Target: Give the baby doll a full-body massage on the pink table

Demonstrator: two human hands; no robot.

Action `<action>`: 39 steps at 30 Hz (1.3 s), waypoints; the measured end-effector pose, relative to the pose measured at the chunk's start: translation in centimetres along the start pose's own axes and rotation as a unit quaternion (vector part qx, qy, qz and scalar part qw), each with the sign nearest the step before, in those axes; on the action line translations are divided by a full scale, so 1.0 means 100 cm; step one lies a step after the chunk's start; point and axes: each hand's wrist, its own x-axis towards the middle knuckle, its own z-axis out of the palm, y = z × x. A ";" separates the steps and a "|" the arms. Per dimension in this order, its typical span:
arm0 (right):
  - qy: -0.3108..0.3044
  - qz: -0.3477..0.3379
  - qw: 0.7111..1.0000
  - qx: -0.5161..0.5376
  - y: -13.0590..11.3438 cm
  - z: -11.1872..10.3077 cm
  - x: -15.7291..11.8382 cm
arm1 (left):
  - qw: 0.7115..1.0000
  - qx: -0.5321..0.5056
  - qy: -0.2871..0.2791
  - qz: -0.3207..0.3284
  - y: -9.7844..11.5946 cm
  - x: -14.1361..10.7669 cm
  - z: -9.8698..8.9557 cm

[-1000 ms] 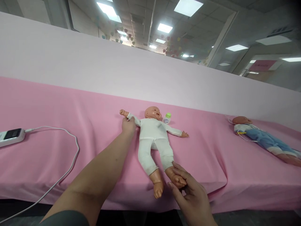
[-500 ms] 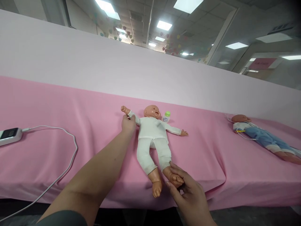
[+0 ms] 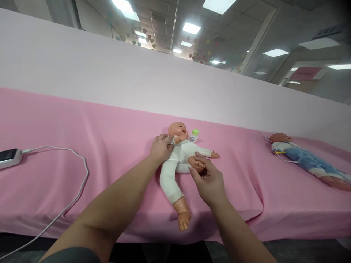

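A baby doll [image 3: 169, 171] with a white cloth body lies on its back on the pink cloth, head toward the wall. My left hand [image 3: 161, 148] is closed around the doll's arm on the left, which is folded across its chest with the small fist near the chin. My right hand [image 3: 210, 179] grips the doll's foot on the right; that leg is bent up over the belly. The doll's other leg lies stretched toward the table's front edge, and its other arm points out to the right. Beside the head stands a small bottle [image 3: 193, 136] with a green cap.
On the right lies a second doll [image 3: 304, 157] in blue trousers with thin tubing about it. At the far left is a white device [image 3: 11, 158] with a screen; its cable [image 3: 86, 171] hangs over the front edge. A white wall [image 3: 164, 87] runs behind.
My left hand has brought the doll's arm from outstretched to folded over the chest. My right hand has raised the doll's leg from the cloth up toward the belly, bending it.
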 end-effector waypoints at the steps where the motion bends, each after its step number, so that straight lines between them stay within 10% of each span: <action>1: -0.002 -0.004 1.000 -0.005 0.004 0.006 0.004 | 1.000 0.016 -0.005 0.003 0.001 0.000 0.001; 9: 0.002 -0.032 0.999 -0.020 0.015 0.028 0.011 | 0.999 0.015 -0.034 -0.019 0.003 -0.002 -0.001; 18: -0.007 0.009 1.000 -0.015 -0.014 -0.014 -0.021 | 0.976 -0.170 0.027 -0.133 -0.015 0.006 -0.002; 26: -0.038 0.011 0.999 -0.028 -0.015 -0.039 -0.077 | 0.898 -0.277 0.082 -0.331 -0.035 0.014 -0.001; 39: -0.088 -0.011 0.995 -0.050 -0.008 -0.034 -0.103 | 0.905 -0.269 0.089 -0.318 -0.030 0.012 -0.002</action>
